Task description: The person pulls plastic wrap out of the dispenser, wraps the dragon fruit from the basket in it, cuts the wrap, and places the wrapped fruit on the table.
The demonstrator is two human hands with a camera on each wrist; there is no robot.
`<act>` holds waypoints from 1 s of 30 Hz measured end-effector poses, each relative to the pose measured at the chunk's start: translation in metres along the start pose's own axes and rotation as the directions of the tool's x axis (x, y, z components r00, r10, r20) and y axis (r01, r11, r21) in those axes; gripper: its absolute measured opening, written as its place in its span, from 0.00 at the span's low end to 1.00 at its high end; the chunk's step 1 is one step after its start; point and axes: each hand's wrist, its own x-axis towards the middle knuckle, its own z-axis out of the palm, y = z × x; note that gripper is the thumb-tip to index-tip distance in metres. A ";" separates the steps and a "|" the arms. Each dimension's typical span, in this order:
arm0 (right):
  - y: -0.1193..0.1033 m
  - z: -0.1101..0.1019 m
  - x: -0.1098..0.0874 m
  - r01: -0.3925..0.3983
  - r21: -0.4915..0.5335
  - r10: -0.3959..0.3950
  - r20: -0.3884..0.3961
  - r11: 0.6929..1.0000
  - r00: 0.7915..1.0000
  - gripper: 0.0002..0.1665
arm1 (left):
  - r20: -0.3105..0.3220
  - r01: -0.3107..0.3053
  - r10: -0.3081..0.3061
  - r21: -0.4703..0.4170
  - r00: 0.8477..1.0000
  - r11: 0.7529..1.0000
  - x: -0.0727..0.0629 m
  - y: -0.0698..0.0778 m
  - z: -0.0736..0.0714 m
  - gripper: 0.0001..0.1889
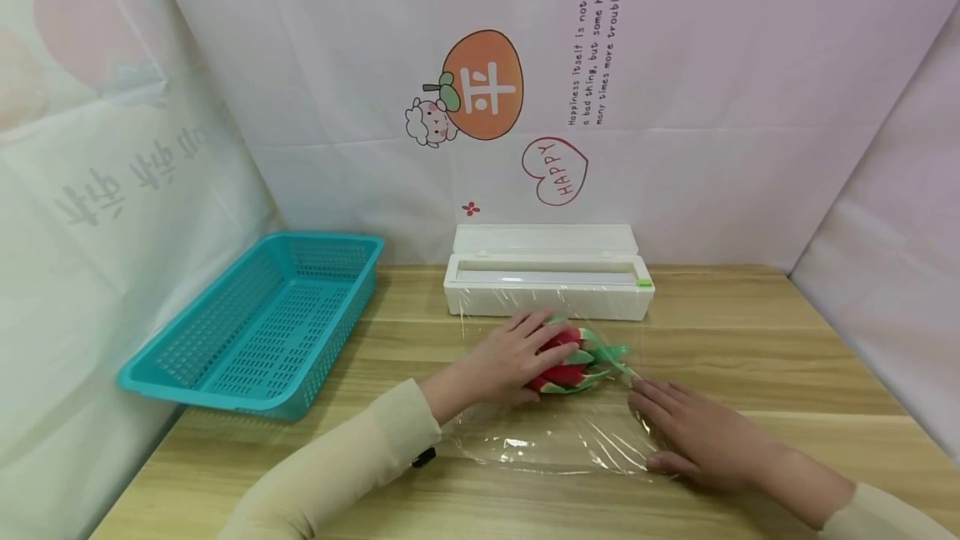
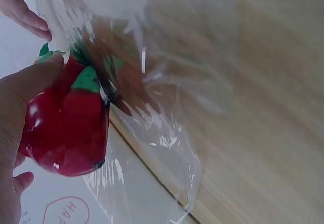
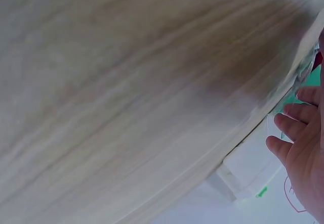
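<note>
Dragon fruit (image 1: 566,365), red with green tips, lies under the left hand (image 1: 501,363), its leafy end pointing toward the right hand (image 1: 705,433). The left hand curls over its near side, thumb along the skin in the left wrist view, probably because a rounded thing would roll if left loose. Clear film (image 1: 517,444) spreads below the fruit and between the hands, seemingly drawn from the white box (image 1: 547,301) just beyond them; the fruit appears to rest on it, and its weight likely helps keep the thin sheet from lifting. The right hand is spread, thumb apart from loosely straight fingers at the film's right edge, a position that would suit steadying that side; whether the fingertips touch the sheet, I cannot tell. The box sits lengthwise across from both hands, lid raised at the back, which leaves its opening free for film to come out toward them. A turquoise basket (image 1: 281,327) stands to the left of the left hand, well apart, perhaps so that the wooden surface (image 1: 720,332) around the film is uncluttered.
</note>
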 end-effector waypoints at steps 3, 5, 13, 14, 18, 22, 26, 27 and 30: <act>0.000 0.000 -0.002 -0.014 0.004 0.014 0.005 1.000 1.000 0.42 | -0.016 0.009 -0.009 -0.012 1.000 1.000 -0.006 -0.002 -0.004 0.47; 0.001 0.000 -0.003 -0.023 0.005 0.023 0.009 1.000 1.000 0.43 | -0.032 0.016 -0.017 -0.020 0.999 1.000 -0.010 -0.004 -0.007 0.47; 0.000 -0.003 -0.005 -0.030 -0.001 0.030 -0.008 1.000 1.000 0.45 | -0.140 0.030 -0.039 -0.067 0.989 0.997 -0.035 -0.008 -0.013 0.42; -0.001 -0.004 -0.005 -0.029 -0.004 0.029 -0.011 1.000 1.000 0.44 | -0.151 0.028 -0.039 -0.073 0.988 0.997 -0.038 -0.008 -0.014 0.42; -0.002 -0.007 -0.005 -0.019 -0.007 0.019 -0.022 1.000 1.000 0.44 | -0.152 0.031 -0.042 -0.078 0.987 0.996 -0.054 -0.010 -0.017 0.42; -0.004 -0.010 -0.004 -0.003 -0.005 0.003 -0.034 1.000 0.999 0.42 | -0.108 0.030 -0.036 -0.059 0.993 0.998 -0.070 -0.009 -0.020 0.43; -0.006 -0.012 -0.004 0.008 0.001 -0.008 -0.026 1.000 1.000 0.40 | -0.083 0.019 -0.024 -0.059 0.996 0.998 -0.083 -0.005 -0.020 0.43; -0.006 -0.012 -0.005 0.010 0.002 -0.010 -0.023 1.000 1.000 0.41 | -0.078 0.016 -0.021 -0.065 0.997 0.998 -0.086 -0.003 -0.021 0.42; -0.008 -0.013 -0.005 0.016 0.010 -0.016 -0.017 1.000 1.000 0.41 | -0.061 -0.005 0.001 -0.059 0.998 0.998 -0.095 0.002 -0.019 0.40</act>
